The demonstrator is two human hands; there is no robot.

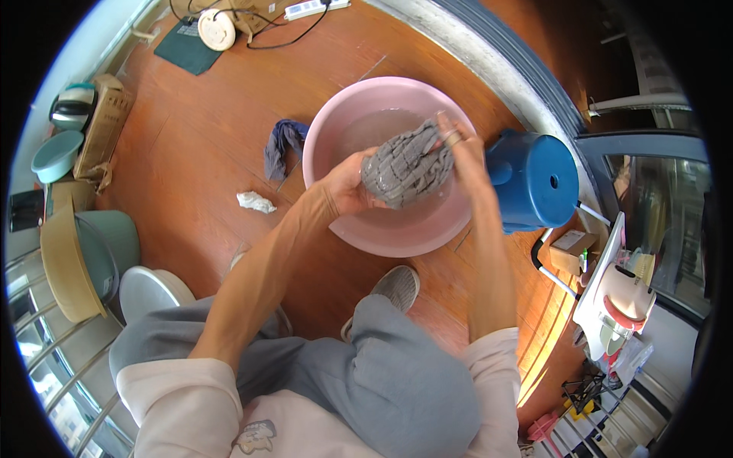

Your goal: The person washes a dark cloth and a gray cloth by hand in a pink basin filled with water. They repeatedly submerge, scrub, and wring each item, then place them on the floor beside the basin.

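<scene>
Both hands hold a wet, bunched grey cloth point(408, 166) above a pink plastic basin point(395, 243) with cloudy water point(366, 134) in it. My left hand point(349, 183) cups the cloth's lower left end from beneath. At its upper right end, my right hand point(461, 140), with a ring on one finger, grips the folds; some fingertips are hidden. A dark blue-grey cloth point(280, 149) lies on the floor against the basin's left side. Farther left is a small crumpled white piece point(256, 202), its material not clear.
An upturned blue plastic stool or bucket point(552, 180) is right of the basin. A folding stand point(601, 275) carries a white appliance at the right. Buckets, a tan basin point(66, 263) and cardboard boxes point(103, 129) line the left. A power strip point(315, 8) lies at the top.
</scene>
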